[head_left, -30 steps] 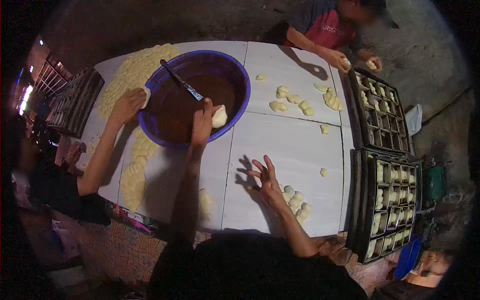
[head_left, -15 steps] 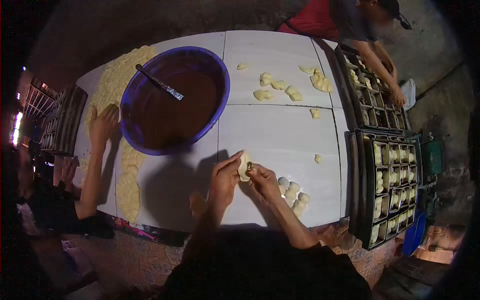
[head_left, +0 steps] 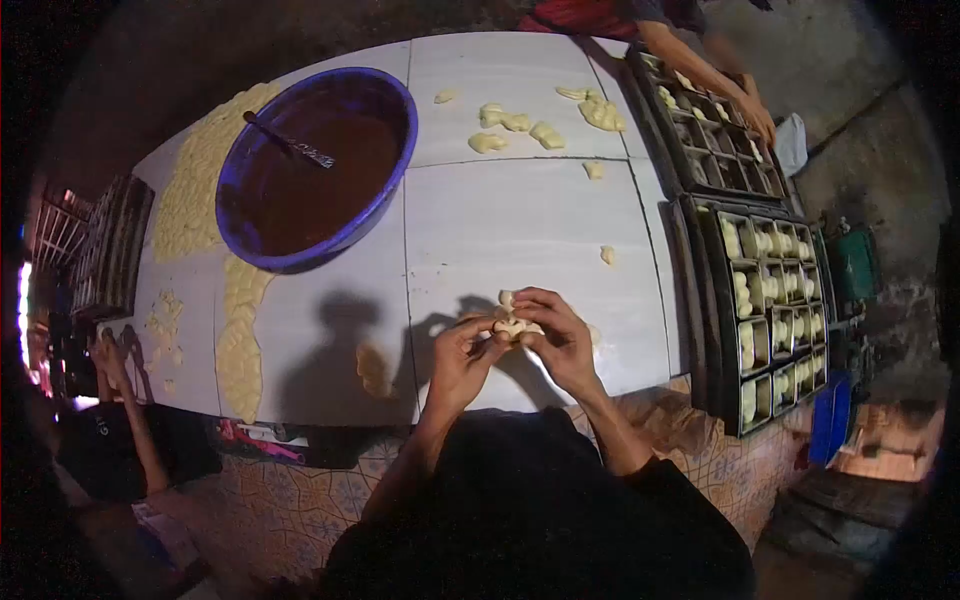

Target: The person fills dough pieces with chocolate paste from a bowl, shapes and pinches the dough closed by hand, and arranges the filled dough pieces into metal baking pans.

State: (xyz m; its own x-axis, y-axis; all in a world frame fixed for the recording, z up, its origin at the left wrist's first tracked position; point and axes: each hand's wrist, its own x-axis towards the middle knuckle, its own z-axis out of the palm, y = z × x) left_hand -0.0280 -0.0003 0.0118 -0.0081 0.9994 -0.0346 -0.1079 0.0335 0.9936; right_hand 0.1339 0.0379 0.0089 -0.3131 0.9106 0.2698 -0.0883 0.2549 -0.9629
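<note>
My left hand (head_left: 462, 362) and my right hand (head_left: 562, 348) meet over the near part of the white table. Between their fingertips is a cluster of pale dough balls (head_left: 514, 326), pinched from both sides. Fingers cover part of the cluster, so how its pieces join is hidden. A bit of pale dough (head_left: 595, 335) shows on the table just beyond my right hand. To the left of my hands lies a brownish, flat piece (head_left: 374, 370) in the shadow.
A purple basin (head_left: 403, 165) of brown filling holds a long-handled tool (head_left: 290, 142). Dough pieces (head_left: 240, 345) line the table's left side; more (head_left: 545, 134) lie farther back. Divided tins (head_left: 735, 320) with dough stand right. Co-workers' arms (head_left: 700, 70) show at far right and left.
My hands, earlier holding a flat dough piece and brown filling, now pinch a dough-ball cluster together. The left co-worker's hand has drawn back from the dough. The view has shifted.
</note>
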